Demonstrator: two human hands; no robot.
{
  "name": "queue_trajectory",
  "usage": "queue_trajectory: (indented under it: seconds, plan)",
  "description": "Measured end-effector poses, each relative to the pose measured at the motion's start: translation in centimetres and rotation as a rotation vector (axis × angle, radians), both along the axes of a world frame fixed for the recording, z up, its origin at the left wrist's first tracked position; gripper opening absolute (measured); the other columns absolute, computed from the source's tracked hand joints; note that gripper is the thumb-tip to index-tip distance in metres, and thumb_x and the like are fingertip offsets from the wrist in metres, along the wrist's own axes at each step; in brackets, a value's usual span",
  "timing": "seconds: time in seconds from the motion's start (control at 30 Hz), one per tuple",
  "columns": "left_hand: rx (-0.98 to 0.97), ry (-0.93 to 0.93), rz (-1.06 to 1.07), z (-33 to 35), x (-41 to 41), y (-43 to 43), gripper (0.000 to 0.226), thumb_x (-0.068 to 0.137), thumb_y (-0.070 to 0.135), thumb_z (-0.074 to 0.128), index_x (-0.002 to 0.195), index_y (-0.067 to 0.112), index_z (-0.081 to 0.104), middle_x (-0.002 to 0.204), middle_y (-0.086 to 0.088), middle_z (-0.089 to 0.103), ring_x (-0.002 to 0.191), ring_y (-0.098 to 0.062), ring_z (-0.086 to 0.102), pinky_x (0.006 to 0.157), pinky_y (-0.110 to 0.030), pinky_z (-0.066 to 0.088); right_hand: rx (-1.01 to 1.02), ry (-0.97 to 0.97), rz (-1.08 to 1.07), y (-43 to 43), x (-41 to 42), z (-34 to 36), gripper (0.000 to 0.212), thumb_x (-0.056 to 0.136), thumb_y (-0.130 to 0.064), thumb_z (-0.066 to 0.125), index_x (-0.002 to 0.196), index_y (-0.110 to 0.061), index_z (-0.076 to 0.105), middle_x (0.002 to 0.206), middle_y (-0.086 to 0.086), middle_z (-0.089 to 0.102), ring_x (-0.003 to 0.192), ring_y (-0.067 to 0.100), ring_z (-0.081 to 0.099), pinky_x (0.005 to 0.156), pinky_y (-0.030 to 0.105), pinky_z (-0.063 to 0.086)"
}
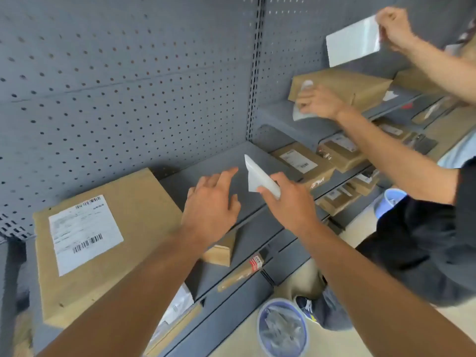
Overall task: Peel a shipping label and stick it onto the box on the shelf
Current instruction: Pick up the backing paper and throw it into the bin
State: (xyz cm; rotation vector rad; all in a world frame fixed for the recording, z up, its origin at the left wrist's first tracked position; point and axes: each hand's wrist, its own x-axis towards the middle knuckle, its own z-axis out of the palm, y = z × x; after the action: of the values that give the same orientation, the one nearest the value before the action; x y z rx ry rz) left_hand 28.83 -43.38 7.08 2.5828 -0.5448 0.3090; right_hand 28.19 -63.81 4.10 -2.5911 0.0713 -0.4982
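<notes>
While my right hand [291, 202] pinches a folded white sheet of glossy paper [258, 177] (label or backing, I cannot tell which) above the grey metal shelf [219, 163], my left hand [211, 202] hovers beside it with fingers spread and nothing in it. The flat brown cardboard box [108, 243] lies on the shelf to my left, a white printed shipping label with barcodes [83, 233] stuck on its top face. Behind stands a grey perforated back panel [116, 86]. To my right, another person's hands hold up a white sheet [353, 41] over a brown box [345, 86]. A round bin of crumpled paper [282, 328] sits on the floor below.
</notes>
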Motion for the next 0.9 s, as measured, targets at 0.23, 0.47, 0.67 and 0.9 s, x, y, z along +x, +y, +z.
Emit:
queue_trajectory:
  seconds: [0.23, 0.47, 0.67, 0.9]
  plan:
    - [-0.068, 0.119, -0.107, -9.0, -3.4, -10.0, 0.056, 0.091, 0.01, 0.06, 0.146, 0.011, 0.048, 0.135, -0.016, 0.062, 0.123, -0.038, 0.052, 0.102, -0.046, 0.042, 0.106, 0.014, -0.155, -8.5, -5.2, -9.4, 0.039, 0.098, -0.051, 0.058, 0.116, -0.016, 0.06, 0.097, 0.008, 0.071, 0.078, 0.03, 0.058, 0.064, 0.034, 0.04]
    - [-0.048, 0.188, -0.225, -22.9, -4.8, -15.8, 0.06, 0.084, 0.004, 0.069, 0.142, 0.006, 0.053, 0.129, -0.017, 0.067, 0.122, -0.031, 0.054, 0.105, -0.043, 0.044, 0.115, 0.149, -0.259, -15.1, -9.6, -22.5, 0.038, 0.097, -0.047, 0.061, 0.118, -0.016, 0.063, 0.113, 0.008, 0.068, 0.095, 0.032, 0.065, 0.072, 0.032, 0.041]
    - [0.032, 0.306, -0.225, -36.6, -6.2, -15.7, 0.063, 0.084, 0.005, 0.069, 0.144, 0.009, 0.052, 0.131, -0.021, 0.066, 0.122, -0.041, 0.058, 0.101, -0.048, 0.05, 0.114, 0.278, -0.304, -16.0, -12.3, -37.1, 0.039, 0.097, -0.051, 0.06, 0.117, -0.018, 0.064, 0.117, 0.007, 0.063, 0.099, 0.033, 0.065, 0.076, 0.043, 0.054]
    - [0.071, 0.391, -0.256, -52.2, -8.2, -14.2, 0.063, 0.087, 0.008, 0.071, 0.147, 0.01, 0.051, 0.139, -0.014, 0.063, 0.13, -0.034, 0.055, 0.106, -0.044, 0.048, 0.06, 0.5, -0.281, -14.5, -13.2, -57.5, 0.04, 0.09, -0.05, 0.067, 0.108, -0.015, 0.068, 0.103, 0.012, 0.069, 0.1, 0.038, 0.064, 0.081, 0.046, 0.055]
